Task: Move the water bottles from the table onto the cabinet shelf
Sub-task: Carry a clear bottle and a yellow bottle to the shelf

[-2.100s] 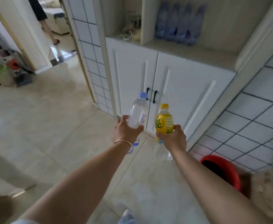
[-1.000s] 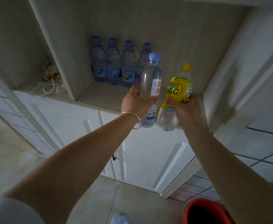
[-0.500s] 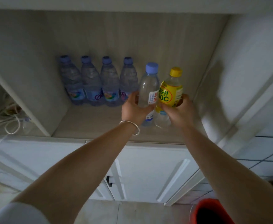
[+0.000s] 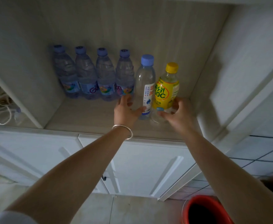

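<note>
Several blue-capped water bottles (image 4: 98,78) stand in a row at the back of the cabinet shelf (image 4: 84,117). Right of them a taller clear bottle with a blue cap (image 4: 144,81) stands upright; my left hand (image 4: 125,110) curls round its lower part, thumb on the label. Beside it is a yellow-capped bottle with a yellow label (image 4: 166,88), which my right hand (image 4: 178,113) grips low down. A small clear bottle with a blue cap (image 4: 157,116) is also in that hand, in front of the yellow one. Both upright bottles' bases sit at shelf level.
The shelf's right wall (image 4: 203,81) is close to the yellow bottle. A divider (image 4: 27,101) bounds the left side, with white cords (image 4: 1,113) beyond it. White cabinet doors (image 4: 142,167) are below. A red bucket (image 4: 205,210) stands on the floor at the lower right.
I walked up to the cabinet and carried both bottles up from waist height into the shelf. They now stand right of the row, and my hands have slid down to their lower parts.
</note>
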